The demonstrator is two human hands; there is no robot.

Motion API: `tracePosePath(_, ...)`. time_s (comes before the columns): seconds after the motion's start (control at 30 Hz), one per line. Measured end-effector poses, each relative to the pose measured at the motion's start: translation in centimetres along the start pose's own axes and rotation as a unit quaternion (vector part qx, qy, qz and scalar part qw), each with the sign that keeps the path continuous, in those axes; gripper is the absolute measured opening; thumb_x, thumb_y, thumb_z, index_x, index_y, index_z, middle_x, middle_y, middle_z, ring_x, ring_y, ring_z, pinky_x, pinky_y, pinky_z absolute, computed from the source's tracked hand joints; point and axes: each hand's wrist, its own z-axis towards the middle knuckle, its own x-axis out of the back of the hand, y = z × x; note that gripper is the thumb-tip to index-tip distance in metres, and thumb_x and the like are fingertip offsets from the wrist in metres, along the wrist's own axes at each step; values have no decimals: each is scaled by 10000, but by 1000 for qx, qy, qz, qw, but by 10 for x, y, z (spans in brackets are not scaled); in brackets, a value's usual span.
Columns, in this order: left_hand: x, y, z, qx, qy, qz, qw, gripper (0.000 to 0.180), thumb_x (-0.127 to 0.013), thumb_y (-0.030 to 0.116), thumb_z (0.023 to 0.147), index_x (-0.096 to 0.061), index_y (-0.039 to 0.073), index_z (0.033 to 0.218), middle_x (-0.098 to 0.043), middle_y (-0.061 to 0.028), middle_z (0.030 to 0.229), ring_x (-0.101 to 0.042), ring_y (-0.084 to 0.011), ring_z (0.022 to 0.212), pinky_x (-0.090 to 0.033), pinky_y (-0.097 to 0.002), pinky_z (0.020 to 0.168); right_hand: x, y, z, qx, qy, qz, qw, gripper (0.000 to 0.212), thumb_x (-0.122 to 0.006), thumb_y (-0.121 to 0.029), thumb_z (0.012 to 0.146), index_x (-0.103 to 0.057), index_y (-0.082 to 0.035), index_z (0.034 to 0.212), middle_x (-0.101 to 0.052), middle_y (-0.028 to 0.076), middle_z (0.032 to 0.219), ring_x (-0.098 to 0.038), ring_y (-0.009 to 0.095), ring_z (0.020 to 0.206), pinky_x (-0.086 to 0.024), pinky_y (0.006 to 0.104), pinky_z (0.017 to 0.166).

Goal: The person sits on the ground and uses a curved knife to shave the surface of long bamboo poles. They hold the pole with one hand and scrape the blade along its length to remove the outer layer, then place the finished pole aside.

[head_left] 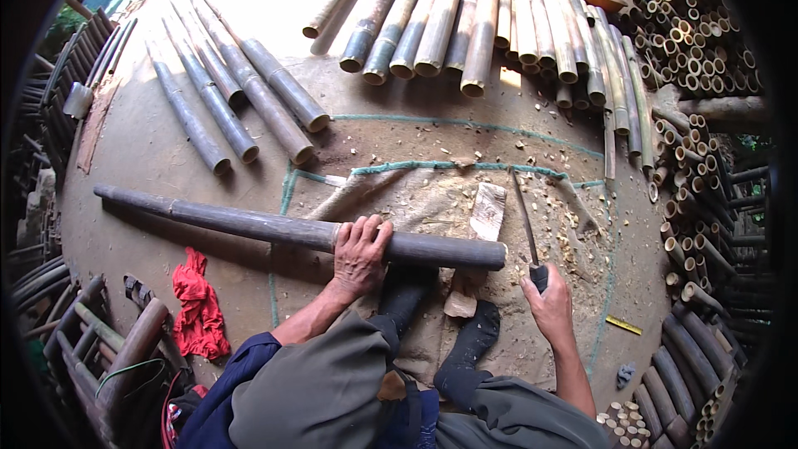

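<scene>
A long dark bamboo pole point(241, 223) lies across in front of me, its right end over a pale wooden block point(488, 212) between my feet. My left hand point(362, 254) is wrapped over the pole from above, left of that end. To the right of the block, my right hand point(549, 299) is closed round the dark handle of a long, narrow-bladed knife point(525, 220). The blade points away from me and stands apart from the pole. Beneath lies a brown cloth mat point(416, 199) with a teal edge, strewn with wood chips.
Several bamboo poles point(274, 120) lie on the floor at the far left, and a larger row point(436, 41) at the back. Cut bamboo is stacked point(686, 50) along the right. A red cloth point(199, 303) lies at left, a yellow ruler-like strip point(623, 325) at right.
</scene>
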Motion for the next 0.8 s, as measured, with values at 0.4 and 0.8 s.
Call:
tracePosePath(0.4, 21, 37, -25, 71, -204, -382, 898, 383, -804, 183, 859, -685, 96, 1212, -721, -124, 942, -722, -322, 895, -573, -427, 820, -115, 43, 41, -83, 107, 479, 867, 299, -877, -3, 803, -638, -100, 955, -585, -58, 848, -558, 77, 738, -468, 274, 702)
tracePosePath(0.8, 59, -115, -127, 554, 146, -723, 387, 587, -752, 612, 903, -647, 108, 1184, -709, -124, 1091, -677, -279, 1042, -509, -475, 954, 74, 166, -14, -102, 305, 422, 848, 185, -815, -79, 863, -667, -110, 971, -592, -42, 850, -557, 97, 720, -441, 275, 657)
